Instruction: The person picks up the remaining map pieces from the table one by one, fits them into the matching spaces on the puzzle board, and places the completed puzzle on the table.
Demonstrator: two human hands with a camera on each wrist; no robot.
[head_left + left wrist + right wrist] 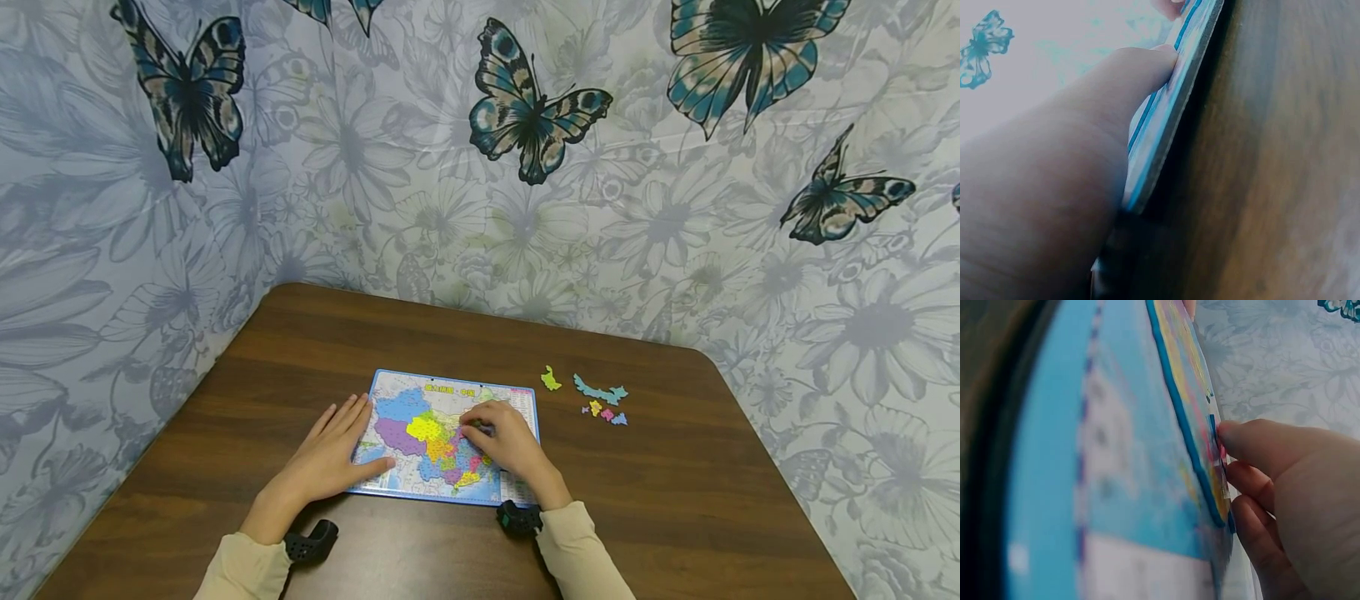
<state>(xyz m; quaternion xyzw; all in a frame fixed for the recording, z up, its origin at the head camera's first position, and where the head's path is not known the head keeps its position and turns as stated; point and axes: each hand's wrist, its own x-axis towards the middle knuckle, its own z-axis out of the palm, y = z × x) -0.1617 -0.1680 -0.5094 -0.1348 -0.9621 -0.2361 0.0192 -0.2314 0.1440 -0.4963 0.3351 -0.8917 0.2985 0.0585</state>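
A map jigsaw puzzle board (487, 492) with a blue border lies on the wooden table, many coloured pieces set in its middle. My left hand (326, 458) rests flat across the board's left edge, fingers spread; its thumb (1141, 69) presses near the front border. Over the right part of the map, my right hand (510, 442) has its thumb and fingers bent together at the surface. In the right wrist view a small pinkish puzzle piece (1221, 445) shows at the right thumb tip, pinched there and mostly hidden by the fingers.
Right of the board lie loose pieces: a yellow-green one (551, 378), a long blue one (600, 392), and small yellow (596, 408), pink (607, 414) and blue (619, 419) ones. A butterfly-patterned wall covering (420, 208) stands behind the table (675, 483). Black bands circle both wrists.
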